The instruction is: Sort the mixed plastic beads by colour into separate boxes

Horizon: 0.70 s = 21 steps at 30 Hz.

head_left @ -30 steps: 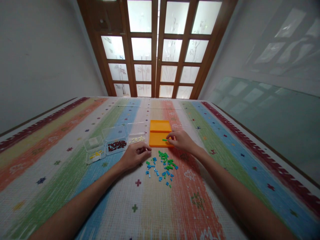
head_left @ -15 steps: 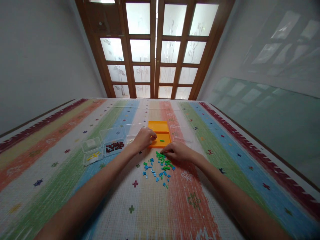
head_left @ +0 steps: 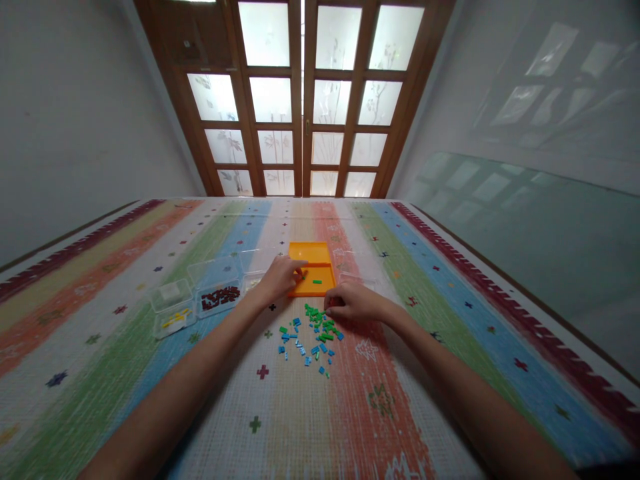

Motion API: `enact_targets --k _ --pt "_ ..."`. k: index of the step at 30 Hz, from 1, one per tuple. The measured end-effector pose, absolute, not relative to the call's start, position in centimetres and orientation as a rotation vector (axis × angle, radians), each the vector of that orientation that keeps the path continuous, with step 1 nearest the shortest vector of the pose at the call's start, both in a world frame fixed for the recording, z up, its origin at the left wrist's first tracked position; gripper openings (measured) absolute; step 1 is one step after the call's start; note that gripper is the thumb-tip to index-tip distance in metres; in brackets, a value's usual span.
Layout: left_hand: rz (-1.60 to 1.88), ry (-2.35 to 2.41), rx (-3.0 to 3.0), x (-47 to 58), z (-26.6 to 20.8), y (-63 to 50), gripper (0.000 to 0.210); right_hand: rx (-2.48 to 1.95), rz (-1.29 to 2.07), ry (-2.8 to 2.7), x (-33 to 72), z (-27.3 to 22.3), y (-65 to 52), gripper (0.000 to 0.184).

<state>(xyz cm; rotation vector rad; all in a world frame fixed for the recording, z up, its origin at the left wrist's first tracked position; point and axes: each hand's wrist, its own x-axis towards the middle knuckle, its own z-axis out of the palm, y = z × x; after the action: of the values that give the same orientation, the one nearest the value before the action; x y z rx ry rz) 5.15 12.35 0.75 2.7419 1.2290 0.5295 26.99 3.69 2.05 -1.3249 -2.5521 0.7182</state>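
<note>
My left hand reaches into the left side of an open orange box, its fingers curled together at the tips. Whatever they hold is too small to make out. A green building brick lies inside that box. My right hand is beside the box's front right corner, at the edge of a loose pile of green bricks. Its fingers are bent in and closed, and anything between them is hidden. Small blue bricks lie scattered in front of the pile on the striped cloth.
To the left stand open clear boxes, one with yellow pieces and one with dark red pieces. Another clear box is partly behind my left hand. A further clear box shows behind my right hand. Glazed wooden doors rise beyond the cloth.
The whole view has shifted slightly, moving the scene left. My right hand has drawn back a little from the green pile, and its fingers have curled in. My left hand stays at the orange box.
</note>
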Motion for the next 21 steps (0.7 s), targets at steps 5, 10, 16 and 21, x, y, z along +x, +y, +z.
enact_targets --k 5,10,16,21 --pt "0.744 0.994 2.677 3.3 2.1 11.0 0.03 -1.457 0.508 -2.424 26.8 3.3 4.2 0.013" --pt "0.485 0.757 2.666 2.6 2.4 8.7 0.015 -1.671 0.263 -2.347 26.1 3.8 5.8 0.018" --pt "0.183 0.696 2.75 3.4 1.8 7.1 0.021 -1.899 0.077 -2.354 25.0 3.3 7.2 0.022" --pt "0.173 0.738 2.716 3.5 1.8 7.3 0.024 -1.914 0.132 -2.411 25.0 3.1 7.1 0.024"
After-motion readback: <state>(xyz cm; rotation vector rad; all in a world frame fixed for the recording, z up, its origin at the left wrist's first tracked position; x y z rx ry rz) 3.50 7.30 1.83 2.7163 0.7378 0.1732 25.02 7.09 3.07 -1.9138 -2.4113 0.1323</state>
